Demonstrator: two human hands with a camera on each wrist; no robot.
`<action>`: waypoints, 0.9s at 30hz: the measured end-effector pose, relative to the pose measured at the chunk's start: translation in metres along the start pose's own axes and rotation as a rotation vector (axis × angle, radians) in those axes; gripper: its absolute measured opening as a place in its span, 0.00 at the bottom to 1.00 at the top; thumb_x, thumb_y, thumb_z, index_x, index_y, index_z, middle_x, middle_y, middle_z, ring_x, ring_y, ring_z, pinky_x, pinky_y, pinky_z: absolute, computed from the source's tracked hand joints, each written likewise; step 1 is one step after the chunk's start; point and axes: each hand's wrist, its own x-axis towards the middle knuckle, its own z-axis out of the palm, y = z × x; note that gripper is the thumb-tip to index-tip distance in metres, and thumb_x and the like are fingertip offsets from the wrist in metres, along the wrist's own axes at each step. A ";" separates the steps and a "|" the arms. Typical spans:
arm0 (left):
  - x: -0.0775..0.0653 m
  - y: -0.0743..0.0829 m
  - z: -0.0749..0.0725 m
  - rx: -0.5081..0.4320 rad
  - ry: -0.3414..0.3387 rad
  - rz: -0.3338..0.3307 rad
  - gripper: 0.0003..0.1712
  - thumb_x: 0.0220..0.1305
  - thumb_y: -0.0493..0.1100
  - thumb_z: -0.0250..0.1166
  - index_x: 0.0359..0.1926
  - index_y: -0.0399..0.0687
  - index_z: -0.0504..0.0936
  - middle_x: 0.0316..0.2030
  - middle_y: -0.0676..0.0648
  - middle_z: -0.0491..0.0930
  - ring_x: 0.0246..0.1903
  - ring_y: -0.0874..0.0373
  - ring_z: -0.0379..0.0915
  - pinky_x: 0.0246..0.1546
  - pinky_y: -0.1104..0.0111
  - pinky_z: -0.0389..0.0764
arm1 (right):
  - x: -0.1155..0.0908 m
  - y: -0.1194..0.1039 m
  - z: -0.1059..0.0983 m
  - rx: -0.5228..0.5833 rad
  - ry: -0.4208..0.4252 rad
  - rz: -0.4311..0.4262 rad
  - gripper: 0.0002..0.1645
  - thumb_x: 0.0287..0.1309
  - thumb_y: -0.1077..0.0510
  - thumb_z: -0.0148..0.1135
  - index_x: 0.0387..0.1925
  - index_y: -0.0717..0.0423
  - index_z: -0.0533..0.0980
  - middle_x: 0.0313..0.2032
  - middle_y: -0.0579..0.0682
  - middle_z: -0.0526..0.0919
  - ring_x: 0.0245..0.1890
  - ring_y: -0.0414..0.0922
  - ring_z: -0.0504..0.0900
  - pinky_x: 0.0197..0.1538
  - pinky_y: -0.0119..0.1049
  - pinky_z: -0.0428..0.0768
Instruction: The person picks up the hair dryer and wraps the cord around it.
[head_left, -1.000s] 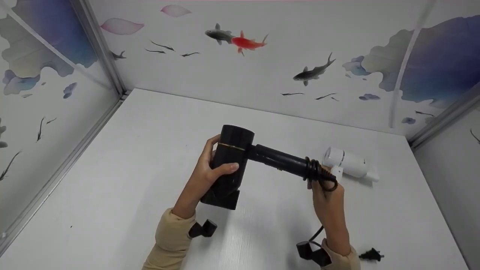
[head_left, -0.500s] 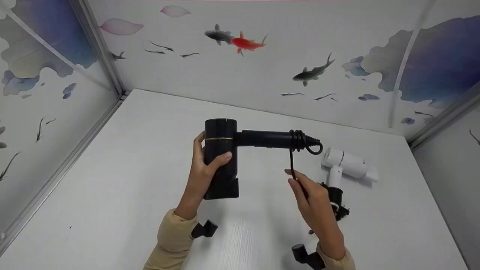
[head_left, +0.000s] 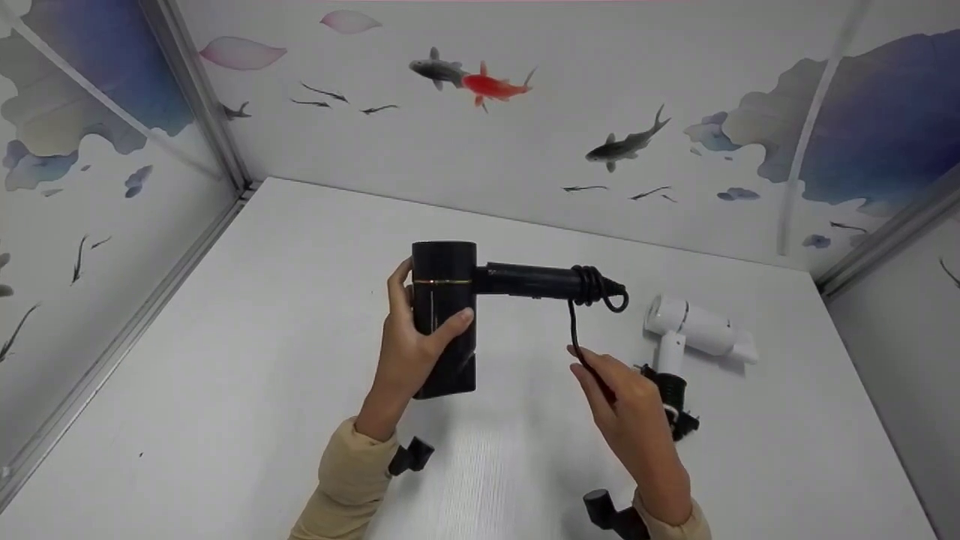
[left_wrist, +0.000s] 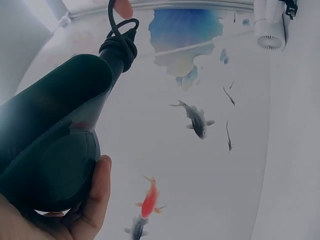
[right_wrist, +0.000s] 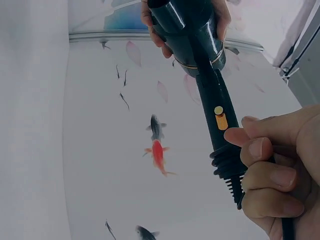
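Note:
In the head view my left hand (head_left: 412, 345) grips the body of a black hair dryer (head_left: 444, 300) with a thin gold ring, its thumb across the front. The dryer is held above the table, handle (head_left: 529, 280) pointing right. Black cord (head_left: 589, 285) is wound in several loops around the handle's end. From these loops a length of cord (head_left: 574, 322) runs down to my right hand (head_left: 630, 405), which pinches it. A gold switch (right_wrist: 220, 119) shows on the handle in the right wrist view. The plug is out of sight.
A white hair dryer (head_left: 701, 328) lies on the white table (head_left: 247, 315) to the right. A black bundled cord (head_left: 673, 390) sits at its handle, partly behind my right hand. A wall with painted fish (head_left: 495, 86) stands behind the table.
The tilted black hair dryer has swung level and shifted slightly left. My right hand has moved from the handle's end down and left, with cord drawn between. The dangling plug has left view.

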 end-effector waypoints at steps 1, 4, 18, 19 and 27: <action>0.000 0.000 0.000 0.018 -0.004 0.003 0.52 0.54 0.46 0.67 0.71 0.54 0.43 0.47 0.41 0.71 0.39 0.52 0.78 0.38 0.63 0.81 | 0.000 0.000 0.000 -0.006 0.006 -0.003 0.20 0.42 0.76 0.66 0.41 0.65 0.81 0.27 0.48 0.83 0.19 0.32 0.67 0.22 0.20 0.66; 0.000 -0.001 0.002 0.061 -0.007 0.015 0.53 0.53 0.47 0.68 0.71 0.54 0.43 0.46 0.42 0.72 0.40 0.54 0.78 0.39 0.64 0.81 | 0.000 0.000 -0.002 -0.016 0.011 0.001 0.18 0.42 0.75 0.66 0.40 0.65 0.81 0.23 0.46 0.79 0.19 0.31 0.65 0.21 0.20 0.65; 0.000 -0.002 0.001 0.182 -0.126 0.010 0.52 0.52 0.51 0.69 0.70 0.60 0.44 0.46 0.46 0.72 0.41 0.55 0.75 0.42 0.62 0.78 | -0.001 0.007 -0.015 0.005 0.146 0.002 0.08 0.47 0.72 0.64 0.33 0.64 0.81 0.21 0.47 0.72 0.20 0.32 0.63 0.21 0.20 0.62; 0.000 -0.002 0.001 0.178 -0.143 0.004 0.52 0.52 0.50 0.69 0.70 0.61 0.44 0.46 0.46 0.72 0.41 0.56 0.76 0.42 0.62 0.78 | -0.001 0.008 -0.017 -0.002 0.159 0.009 0.08 0.47 0.72 0.65 0.33 0.64 0.81 0.21 0.48 0.72 0.20 0.32 0.62 0.21 0.20 0.62; -0.002 0.001 0.001 0.144 -0.291 -0.044 0.52 0.52 0.51 0.69 0.70 0.63 0.45 0.46 0.45 0.73 0.41 0.54 0.77 0.41 0.63 0.80 | 0.000 0.011 -0.028 -0.053 0.283 0.056 0.08 0.55 0.61 0.63 0.28 0.64 0.80 0.17 0.50 0.68 0.20 0.34 0.60 0.28 0.23 0.58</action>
